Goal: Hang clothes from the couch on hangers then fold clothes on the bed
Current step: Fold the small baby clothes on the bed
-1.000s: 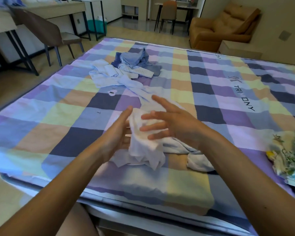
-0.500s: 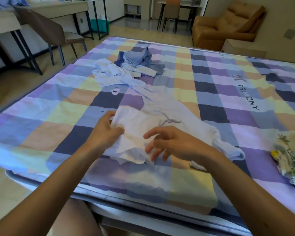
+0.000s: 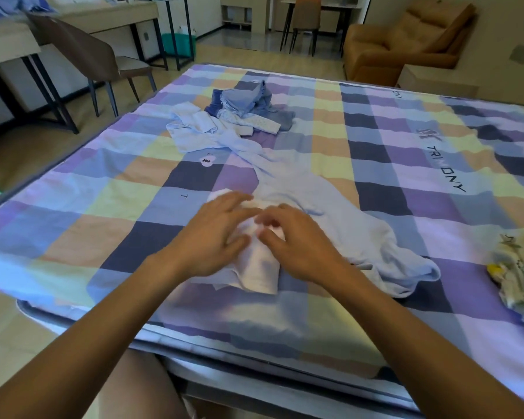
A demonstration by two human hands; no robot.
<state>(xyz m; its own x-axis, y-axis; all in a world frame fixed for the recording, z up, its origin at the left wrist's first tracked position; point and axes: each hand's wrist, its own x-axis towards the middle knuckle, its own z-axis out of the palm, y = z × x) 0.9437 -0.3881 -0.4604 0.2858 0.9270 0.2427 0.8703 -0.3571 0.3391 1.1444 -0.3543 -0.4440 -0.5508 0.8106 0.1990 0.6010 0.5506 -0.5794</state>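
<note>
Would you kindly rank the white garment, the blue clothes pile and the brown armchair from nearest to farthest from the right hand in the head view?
1. white garment: touching the right hand, near bed edge.
2. blue clothes pile: ahead, mid-bed, slightly left.
3. brown armchair: beyond the bed, right.

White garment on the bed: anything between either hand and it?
Nothing visible. The left hand lies flat on the white garment, and the right hand touches it with bent fingers; blur hides whether they pinch. The pale blue garment lies behind it and to the right, not between.
</note>
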